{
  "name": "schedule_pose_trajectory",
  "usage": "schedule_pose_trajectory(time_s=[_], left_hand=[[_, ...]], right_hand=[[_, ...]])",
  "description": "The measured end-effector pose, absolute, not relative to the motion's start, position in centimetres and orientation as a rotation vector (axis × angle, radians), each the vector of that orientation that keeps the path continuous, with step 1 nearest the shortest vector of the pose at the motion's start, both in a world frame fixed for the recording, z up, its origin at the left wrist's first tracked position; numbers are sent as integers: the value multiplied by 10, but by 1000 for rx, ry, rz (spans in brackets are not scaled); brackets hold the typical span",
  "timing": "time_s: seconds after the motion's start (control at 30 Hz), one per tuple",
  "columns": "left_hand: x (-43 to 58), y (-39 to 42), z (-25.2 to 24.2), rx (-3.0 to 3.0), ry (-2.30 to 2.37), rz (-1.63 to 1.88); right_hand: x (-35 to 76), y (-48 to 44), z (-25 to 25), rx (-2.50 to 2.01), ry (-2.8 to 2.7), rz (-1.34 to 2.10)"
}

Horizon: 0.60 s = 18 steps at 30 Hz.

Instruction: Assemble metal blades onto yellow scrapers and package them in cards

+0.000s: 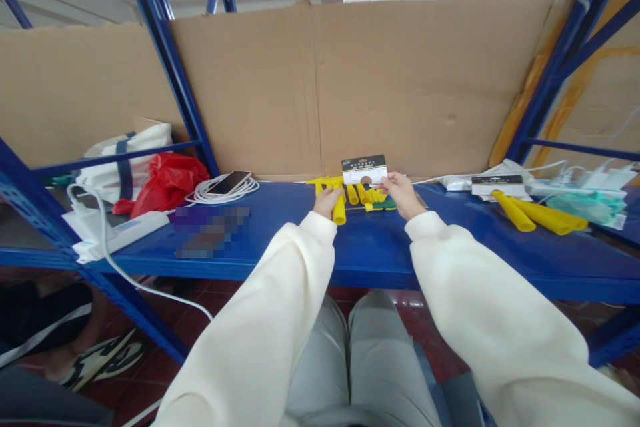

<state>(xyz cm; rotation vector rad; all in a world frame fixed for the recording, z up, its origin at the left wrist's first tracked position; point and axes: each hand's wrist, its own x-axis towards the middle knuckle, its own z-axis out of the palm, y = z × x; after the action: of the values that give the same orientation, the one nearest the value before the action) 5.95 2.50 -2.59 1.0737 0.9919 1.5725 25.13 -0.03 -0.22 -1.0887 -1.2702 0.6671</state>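
My left hand is closed round a yellow plastic tube-like piece, whose rounded open end points toward me. Between the fingers of my right hand, a black-and-white printed card with a cut-out is held up by its lower right corner. Behind and below the card, several more yellow tube-like pieces lie on the blue shelf. A green-and-yellow item lies close to my right fingers, partly hidden by them.
Two yellow cones and another printed card lie at the right. On the left are a phone on a coiled white cable, a red bag and a power strip. Cardboard walls the back. Another person's shoe shows below left.
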Motion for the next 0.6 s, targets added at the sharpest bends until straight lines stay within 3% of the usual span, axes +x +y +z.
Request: schedule_pose_trajectory(time_s=[0.4,0.6], left_hand=[[47,30,8,463,943,1698],[50,40,14,425,891,1747]], right_hand=[[254,4,-3,-991,-1292,712],[249,-1,-4,-864,-1381,848]])
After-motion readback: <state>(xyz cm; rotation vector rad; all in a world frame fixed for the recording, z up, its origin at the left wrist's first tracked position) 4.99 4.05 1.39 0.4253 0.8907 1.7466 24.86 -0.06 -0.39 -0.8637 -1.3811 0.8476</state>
